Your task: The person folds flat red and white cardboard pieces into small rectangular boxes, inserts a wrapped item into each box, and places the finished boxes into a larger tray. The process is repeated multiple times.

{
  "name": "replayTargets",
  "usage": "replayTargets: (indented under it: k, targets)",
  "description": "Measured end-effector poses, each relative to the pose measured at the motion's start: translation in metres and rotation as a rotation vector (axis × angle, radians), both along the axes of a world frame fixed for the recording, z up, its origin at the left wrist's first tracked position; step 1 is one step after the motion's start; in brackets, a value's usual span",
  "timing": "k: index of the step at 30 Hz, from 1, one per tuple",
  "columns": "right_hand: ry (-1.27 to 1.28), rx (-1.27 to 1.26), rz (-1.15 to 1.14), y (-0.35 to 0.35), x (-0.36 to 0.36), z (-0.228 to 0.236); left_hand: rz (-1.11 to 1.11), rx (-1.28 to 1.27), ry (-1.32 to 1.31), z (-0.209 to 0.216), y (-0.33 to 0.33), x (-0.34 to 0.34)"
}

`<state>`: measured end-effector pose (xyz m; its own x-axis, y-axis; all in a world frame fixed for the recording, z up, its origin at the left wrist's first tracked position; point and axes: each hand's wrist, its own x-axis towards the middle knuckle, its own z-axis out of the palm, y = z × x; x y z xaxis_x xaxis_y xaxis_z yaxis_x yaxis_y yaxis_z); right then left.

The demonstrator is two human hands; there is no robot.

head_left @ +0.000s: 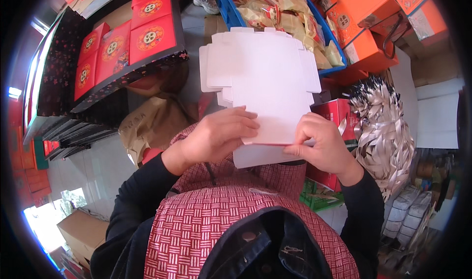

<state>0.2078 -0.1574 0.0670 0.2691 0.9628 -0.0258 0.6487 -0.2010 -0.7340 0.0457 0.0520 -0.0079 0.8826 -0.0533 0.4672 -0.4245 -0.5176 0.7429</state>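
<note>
A flat white die-cut carton blank (270, 77) with tabs and flaps along its sides lies in front of me, over my lap. Its near flap (265, 156) is bent along a crease, and a thin red edge shows there. My left hand (221, 134) rests on the blank near the left end of that crease, fingers stretched out over the white surface. At the right end my right hand (319, 144) pinches the board by the crease, thumb on the near flap and fingers curled.
At left a black tray (128, 77) holds several red boxes. Beyond the blank stands a blue crate (339, 58) of wrapped packets. Orange boxes (364, 8) are stacked at far right, above a bundle of pale ribbons (386, 136). A brown paper bag (152, 126) sits left of my arm.
</note>
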Motion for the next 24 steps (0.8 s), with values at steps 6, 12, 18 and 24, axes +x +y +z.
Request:
replayTargets:
  k: [6,12,18,24]
  targets:
    - [0.205,-0.018,-0.063,0.001,-0.001,-0.008,0.037,-0.071,0.044,-0.011,-0.008,0.007]
    - [0.378,-0.123,-0.091,0.007,0.000,-0.015,0.092,-0.114,0.023,-0.004,-0.017,0.005]
    - [0.519,-0.200,-0.006,0.009,0.009,-0.025,0.036,-0.145,0.028,-0.005,-0.018,0.001]
    - [0.837,-0.347,-0.004,0.013,0.011,-0.027,-0.002,-0.124,-0.026,-0.005,-0.013,0.000]
